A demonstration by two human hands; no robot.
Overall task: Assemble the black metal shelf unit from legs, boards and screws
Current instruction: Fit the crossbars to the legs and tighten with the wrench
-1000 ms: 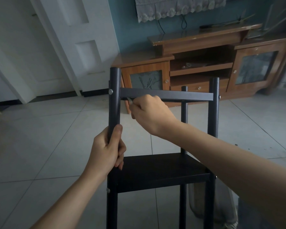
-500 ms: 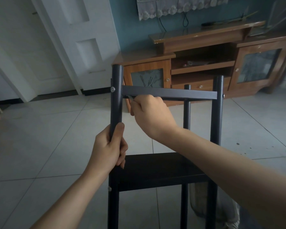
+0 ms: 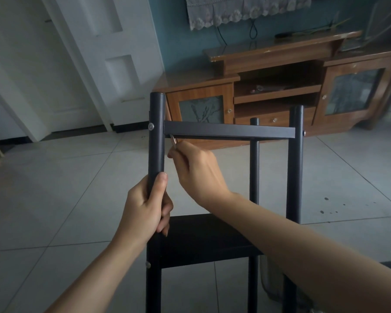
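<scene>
In the head view, the black shelf unit [image 3: 226, 222] stood upright on the tiled floor [image 3: 54, 199], near the person, its top crossbar [image 3: 229, 130] spanning the near-left leg [image 3: 156, 136] and the near-right leg [image 3: 294, 163]. The left hand [image 3: 145, 211] gripped the near-left leg just above the lower board [image 3: 201, 240]. The right hand [image 3: 195, 170] pinched a small silver tool [image 3: 173, 139], its tip up under the crossbar's left end, beside a screw [image 3: 151, 126] in the leg. To do this step well, the left hand probably had to brace the leg firmly while the tool sat square and turned in short strokes, so the bar did not twist.
</scene>
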